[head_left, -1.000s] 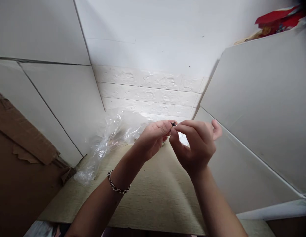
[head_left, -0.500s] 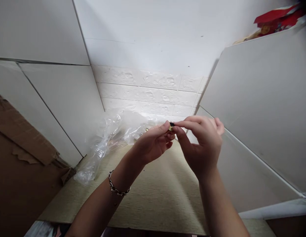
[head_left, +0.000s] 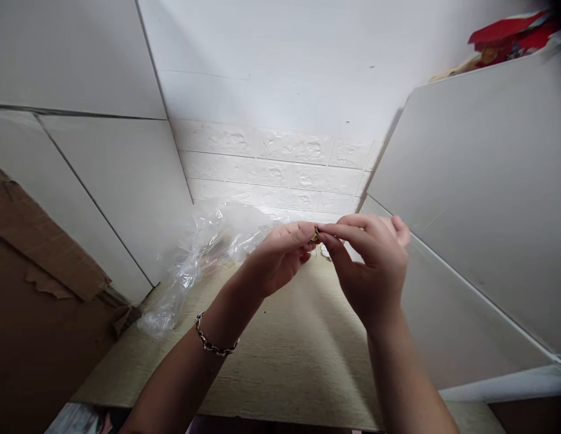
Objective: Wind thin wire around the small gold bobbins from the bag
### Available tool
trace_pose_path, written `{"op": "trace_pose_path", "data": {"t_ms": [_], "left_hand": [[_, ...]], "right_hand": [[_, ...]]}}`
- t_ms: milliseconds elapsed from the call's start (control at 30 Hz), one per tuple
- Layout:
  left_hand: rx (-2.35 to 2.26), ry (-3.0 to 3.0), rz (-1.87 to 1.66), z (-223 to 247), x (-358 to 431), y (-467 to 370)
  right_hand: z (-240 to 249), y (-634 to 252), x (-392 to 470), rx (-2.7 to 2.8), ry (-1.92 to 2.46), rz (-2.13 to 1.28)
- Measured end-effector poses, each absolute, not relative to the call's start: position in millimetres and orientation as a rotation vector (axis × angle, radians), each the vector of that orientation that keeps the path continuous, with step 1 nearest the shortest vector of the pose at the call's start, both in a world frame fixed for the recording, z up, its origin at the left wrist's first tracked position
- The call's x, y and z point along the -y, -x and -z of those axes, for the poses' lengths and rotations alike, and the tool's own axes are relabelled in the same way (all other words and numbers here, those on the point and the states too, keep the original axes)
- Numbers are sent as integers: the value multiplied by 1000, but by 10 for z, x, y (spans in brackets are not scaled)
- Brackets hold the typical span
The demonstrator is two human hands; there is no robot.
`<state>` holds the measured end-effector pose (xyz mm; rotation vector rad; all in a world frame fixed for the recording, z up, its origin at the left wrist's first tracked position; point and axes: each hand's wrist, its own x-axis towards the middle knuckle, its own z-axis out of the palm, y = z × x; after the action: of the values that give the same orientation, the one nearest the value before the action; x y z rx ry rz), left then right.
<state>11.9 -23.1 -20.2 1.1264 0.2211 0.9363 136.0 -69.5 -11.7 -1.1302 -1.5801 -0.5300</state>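
Note:
Between my two hands is a small yellowish piece with a dark edge [head_left: 315, 235], too small to name more exactly. My left hand [head_left: 283, 256] pinches it from the left between thumb and fingers. From the right, the thumb and index finger of my right hand [head_left: 371, 265] close on its near end, and the fingertips of both hands almost meet. Fingers cover most of the piece. Around my left wrist is a chain bracelet [head_left: 212, 346].
Crumpled clear plastic [head_left: 190, 271] lies behind and left of my hands on the pale tabletop [head_left: 280, 361]. Grey-white panels [head_left: 470, 211] stand on both sides. Torn cardboard [head_left: 45, 241] leans at the left. A red packet [head_left: 511, 39] rests on top of the right panel.
The small piece has turned in my fingers, and its black part shows less now. My left fingers have curled in further. Both arms stay nearly in place.

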Motion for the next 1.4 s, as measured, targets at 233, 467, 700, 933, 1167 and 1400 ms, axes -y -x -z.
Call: {"op": "trace_pose_path", "data": {"t_ms": [233,467,700,933,1167,1400], "left_hand": [[-308,-1230,-931,215,185,-78],[-320,-1256,-922,210,185,-89],[-373,-1332,-1083,209,186,-101],[-705,-1692,-1591,166,239,-85],[-685,-1838,-1727,160,235,-65],[-670,-1902,-1792,161,226,-59]], "right_hand": [[83,-1412,692,1645,1139,486],[77,-1463,696,1699,1102,452],[44,-1531,672,1741,1061,262],[13,-1554,671,1702,1025,-45],[40,-1522,651,1730,1032,-51],[71,-1508,599,1717,1009,-65]]}}
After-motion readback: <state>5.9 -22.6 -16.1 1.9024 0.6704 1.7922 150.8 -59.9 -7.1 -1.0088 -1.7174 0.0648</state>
